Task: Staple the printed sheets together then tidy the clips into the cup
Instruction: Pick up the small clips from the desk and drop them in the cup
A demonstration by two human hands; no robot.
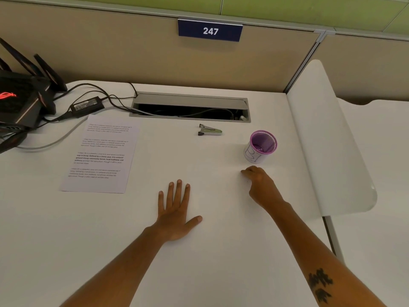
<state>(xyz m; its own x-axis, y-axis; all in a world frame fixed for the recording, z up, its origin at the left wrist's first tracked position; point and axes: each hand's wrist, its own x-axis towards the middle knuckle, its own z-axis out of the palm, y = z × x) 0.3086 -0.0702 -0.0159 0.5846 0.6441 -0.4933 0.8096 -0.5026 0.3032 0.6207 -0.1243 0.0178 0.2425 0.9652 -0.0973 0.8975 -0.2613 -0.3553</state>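
Note:
The printed sheets (100, 155) lie flat on the white desk (199, 251) at the left, text facing up. A small metal stapler (209, 130) rests further back, near the middle. To its right stands the purple-rimmed mesh cup (261, 146), with something small and pale inside. My left hand (176, 212) lies flat on the desk, palm down, fingers spread, holding nothing. My right hand (261, 186) sits just in front of the cup with its fingers curled under; I cannot see whether anything is pinched in them. No loose clips show on the desk.
A black router (20, 103) with antennas, a power brick (87, 106) and cables crowd the back left corner. An open cable slot (190, 109) runs along the back. A white curved divider panel (327, 140) bounds the desk on the right.

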